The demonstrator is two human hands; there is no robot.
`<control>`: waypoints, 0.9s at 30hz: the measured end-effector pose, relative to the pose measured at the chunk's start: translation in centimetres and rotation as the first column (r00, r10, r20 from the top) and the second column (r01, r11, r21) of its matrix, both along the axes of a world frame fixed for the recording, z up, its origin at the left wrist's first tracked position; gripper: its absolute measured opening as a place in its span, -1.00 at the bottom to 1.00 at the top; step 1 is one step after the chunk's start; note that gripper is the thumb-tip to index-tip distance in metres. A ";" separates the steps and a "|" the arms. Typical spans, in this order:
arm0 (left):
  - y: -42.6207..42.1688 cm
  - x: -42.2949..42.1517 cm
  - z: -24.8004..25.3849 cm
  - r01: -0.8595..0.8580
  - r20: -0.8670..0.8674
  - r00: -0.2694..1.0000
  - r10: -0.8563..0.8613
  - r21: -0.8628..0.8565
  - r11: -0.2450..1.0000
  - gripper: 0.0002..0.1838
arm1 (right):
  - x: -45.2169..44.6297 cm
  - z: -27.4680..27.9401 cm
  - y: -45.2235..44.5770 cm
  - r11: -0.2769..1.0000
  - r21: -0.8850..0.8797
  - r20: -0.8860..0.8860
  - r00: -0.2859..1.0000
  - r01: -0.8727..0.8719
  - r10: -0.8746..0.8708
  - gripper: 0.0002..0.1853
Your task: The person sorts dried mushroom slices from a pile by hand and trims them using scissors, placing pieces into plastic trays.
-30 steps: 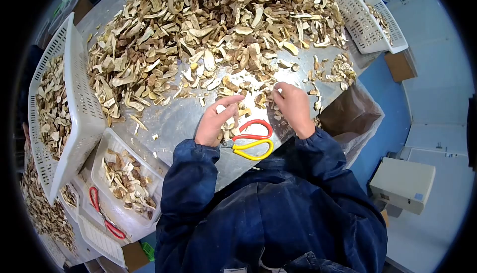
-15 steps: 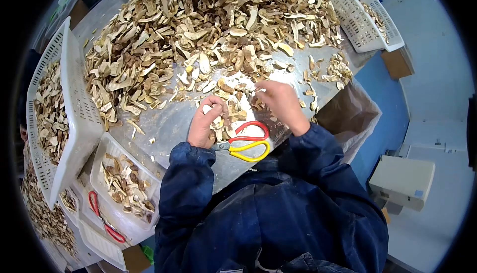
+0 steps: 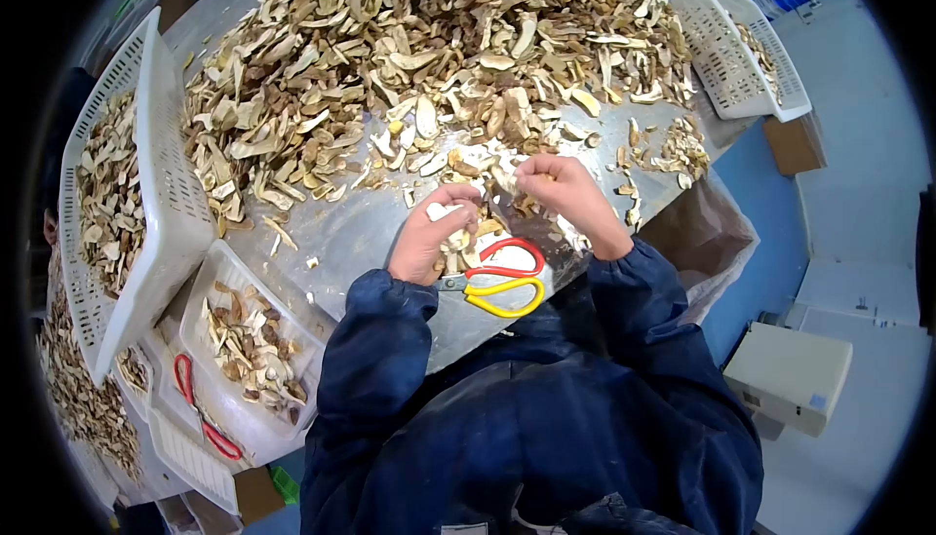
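Observation:
My left hand (image 3: 434,233) is closed around pale dried mushroom slices (image 3: 448,213), its thumb and fingers curled over them. To its right, my right hand (image 3: 573,199) pinches a whitish mushroom slice (image 3: 504,178) between thumb and fingertips. Just below both hands, scissors with one red and one yellow handle (image 3: 502,287) lie on the metal table (image 3: 361,228); their blades are mostly hidden by my left hand and slices. Small slices and crumbs are scattered beneath my hands. Beyond them rises a large heap of dried mushroom slices (image 3: 390,67).
A tilted white perforated basket (image 3: 180,179) of slices stands at left, above a white tray (image 3: 219,262) with more slices. Red-handled scissors (image 3: 203,408) lie beside it. Another white basket (image 3: 726,67) is at upper right. An open lined bag (image 3: 717,233) hangs by the table's right edge.
My right hand has moved slightly down and now pinches a slice close to my left hand. The whole view has shifted a little to the right.

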State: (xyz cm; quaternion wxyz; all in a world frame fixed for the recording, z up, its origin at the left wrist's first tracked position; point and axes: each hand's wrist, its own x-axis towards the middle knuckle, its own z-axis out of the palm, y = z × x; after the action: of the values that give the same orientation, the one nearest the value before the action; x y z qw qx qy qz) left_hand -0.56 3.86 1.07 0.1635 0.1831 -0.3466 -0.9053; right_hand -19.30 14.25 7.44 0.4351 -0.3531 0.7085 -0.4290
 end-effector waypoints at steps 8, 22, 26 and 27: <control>0.5 -0.1 0.4 -0.100 0.079 0.992 0.102 -0.037 0.994 -0.84 | 3.7 -1.0 0.0 0.989 -0.086 -0.020 0.993 -0.118 0.116 -0.83; 0.7 -0.3 -0.2 -0.062 0.050 0.997 0.060 0.034 0.998 -0.87 | 4.4 -1.4 -0.3 0.961 -0.225 -0.167 0.978 -0.160 0.123 -0.82; 0.4 -0.1 -0.7 -0.012 -0.009 1.000 0.013 0.151 0.988 -0.86 | 4.4 -1.1 -0.1 0.955 -0.241 -0.139 0.980 -0.172 0.141 -0.83; 0.3 0.0 -0.8 0.005 -0.037 0.999 0.002 0.196 0.981 -0.85 | 4.3 -1.3 -0.1 0.948 -0.247 -0.149 0.975 -0.198 0.165 -0.83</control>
State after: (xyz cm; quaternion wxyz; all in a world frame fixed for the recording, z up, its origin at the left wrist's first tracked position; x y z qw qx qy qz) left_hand -0.54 4.17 0.30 0.1504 0.1812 -0.2527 -0.9385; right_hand -15.00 14.19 6.17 0.3769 -0.4975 0.6365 -0.4531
